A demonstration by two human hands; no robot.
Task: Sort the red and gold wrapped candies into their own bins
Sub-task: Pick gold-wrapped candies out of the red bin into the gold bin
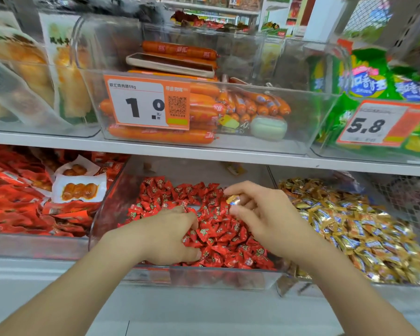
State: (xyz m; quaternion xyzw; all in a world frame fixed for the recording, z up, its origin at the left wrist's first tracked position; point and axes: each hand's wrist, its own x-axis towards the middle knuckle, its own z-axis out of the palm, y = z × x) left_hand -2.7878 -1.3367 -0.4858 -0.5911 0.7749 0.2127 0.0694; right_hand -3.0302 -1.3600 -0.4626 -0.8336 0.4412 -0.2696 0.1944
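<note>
A clear bin point(102, 219) on the lower shelf holds a heap of red wrapped candies point(226, 238). To its right a second bin holds gold wrapped candies point(354, 229). My right hand point(264, 219) hovers over the red heap and pinches one gold wrapped candy point(233, 199) between thumb and fingertips. My left hand point(170, 236) lies palm down in the red candies with its fingers curled into them; whether it grips any is hidden.
A bin of red snack packets point(22, 195) sits at the lower left. The shelf edge point(204, 154) runs just above the candy bins. On the upper shelf stand a sausage bin with a phone point(170, 65) on top, bread packs, and green bags point(369, 83).
</note>
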